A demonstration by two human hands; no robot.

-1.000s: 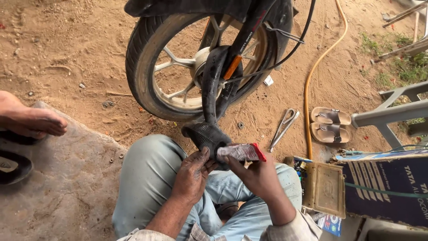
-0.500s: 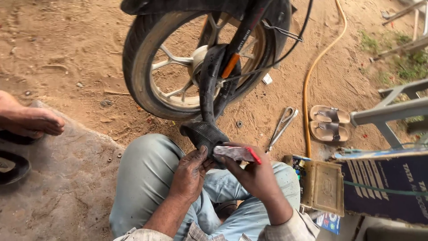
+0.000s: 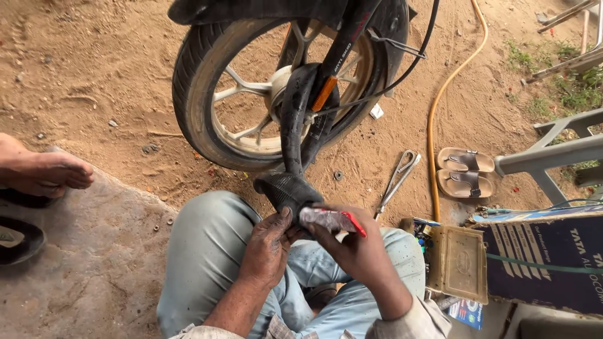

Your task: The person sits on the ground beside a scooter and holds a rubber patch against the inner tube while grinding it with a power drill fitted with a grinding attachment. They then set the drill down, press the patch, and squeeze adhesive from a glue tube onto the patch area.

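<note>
The person is sitting just below the wheel, working on the black inner tube that is hanging out of it onto the lap. The left hand is pressing the tube's folded end, fingers curled over the rubber. The right hand is gripping a small tube of glue with a red cap, held against that fold. This looks like the gluing step of a patch; next, the cap probably needs opening. A spanner is lying right of the wheel.
</note>
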